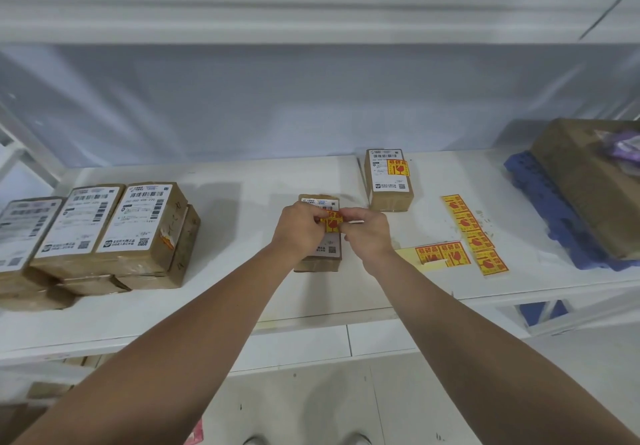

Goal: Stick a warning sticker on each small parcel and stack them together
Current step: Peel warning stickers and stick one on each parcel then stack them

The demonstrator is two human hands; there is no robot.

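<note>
Yellow and paper-thin, the warning sticker [331,222] is pinched at its side edges by my left hand [299,228] and right hand [367,233], just above the small parcel [317,265] mid-shelf [242,288]; I judge it light, floppy and tacky, best held by its margins.

We have one wide view, worn on the head, facing forward and down. It sits close, at arm's reach of the white shelf [214,223], which spans left to right. The floor [311,403] shows nearest, the back wall [311,105] farthest.
</note>
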